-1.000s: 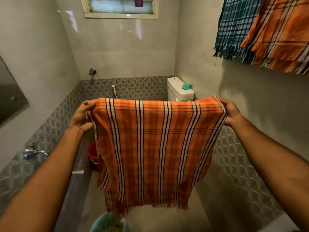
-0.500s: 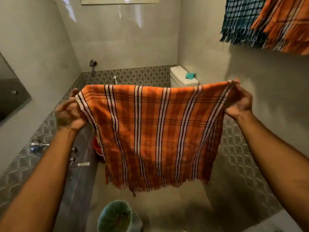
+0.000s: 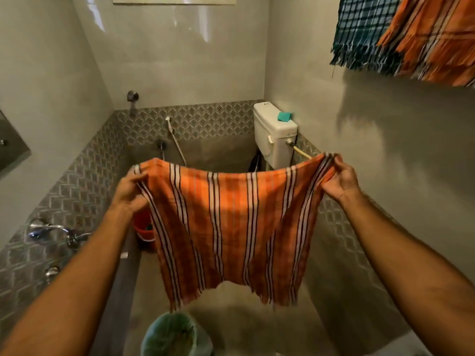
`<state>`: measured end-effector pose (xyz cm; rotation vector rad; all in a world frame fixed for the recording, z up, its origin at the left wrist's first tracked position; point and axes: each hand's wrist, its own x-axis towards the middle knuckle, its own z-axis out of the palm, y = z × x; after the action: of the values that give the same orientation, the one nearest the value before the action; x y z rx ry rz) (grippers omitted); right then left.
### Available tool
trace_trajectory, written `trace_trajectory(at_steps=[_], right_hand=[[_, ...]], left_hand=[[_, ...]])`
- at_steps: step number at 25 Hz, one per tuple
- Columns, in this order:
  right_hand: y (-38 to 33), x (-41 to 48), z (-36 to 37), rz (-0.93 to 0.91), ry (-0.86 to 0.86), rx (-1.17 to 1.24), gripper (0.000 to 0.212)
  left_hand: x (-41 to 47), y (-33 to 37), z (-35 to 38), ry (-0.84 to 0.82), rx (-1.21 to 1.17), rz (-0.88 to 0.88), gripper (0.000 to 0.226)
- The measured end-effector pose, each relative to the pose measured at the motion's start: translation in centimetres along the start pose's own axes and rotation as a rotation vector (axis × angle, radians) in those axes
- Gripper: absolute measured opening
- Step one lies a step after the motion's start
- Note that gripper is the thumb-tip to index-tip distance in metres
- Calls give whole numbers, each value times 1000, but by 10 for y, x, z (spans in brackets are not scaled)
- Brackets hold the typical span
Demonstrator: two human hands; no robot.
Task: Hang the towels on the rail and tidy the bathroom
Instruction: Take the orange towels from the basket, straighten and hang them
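An orange towel [image 3: 228,222] with white and dark stripes hangs spread out in front of me, its top edge sagging in the middle. My left hand [image 3: 129,191] pinches its upper left corner and my right hand [image 3: 339,179] pinches its upper right corner. High on the right wall a teal checked towel [image 3: 365,32] and another orange towel [image 3: 437,39] hang side by side; the rail under them is hidden.
A white toilet cistern [image 3: 272,134] with a teal item [image 3: 284,116] on top stands at the back right. A red bucket [image 3: 142,227] sits behind the held towel. A bin with a green liner [image 3: 174,335] is below. Taps [image 3: 51,231] stick out from the left wall.
The held towel has dropped lower in view and its top edge has slackened. My hands have come a little closer together, and the view has tilted downward.
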<state>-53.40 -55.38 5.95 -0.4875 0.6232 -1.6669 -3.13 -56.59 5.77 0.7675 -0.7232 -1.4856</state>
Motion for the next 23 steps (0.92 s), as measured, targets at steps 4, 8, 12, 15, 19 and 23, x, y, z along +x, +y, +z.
trace_trajectory(at_steps=[4,8,12,15,19,23], right_hand=[[-6,5,-25,-16,-68,119,35],[35,-8,-43,380,-44,-253,88],[51,-3,-27,285,181,-347,48],[39,5,-34,189,265,-347,25],[24,6,-42,235,284,-485,25],[20,5,-41,346,357,-896,23]], left_hand=[[-2,21,-28,-250,-247,-26,39],[-13,-18,-27,-84,-66,-167,45],[-5,-10,-18,160,255,-288,31],[-1,8,-33,234,468,-318,22],[0,23,-43,371,493,-291,24],[-3,15,-42,534,668,-189,21]])
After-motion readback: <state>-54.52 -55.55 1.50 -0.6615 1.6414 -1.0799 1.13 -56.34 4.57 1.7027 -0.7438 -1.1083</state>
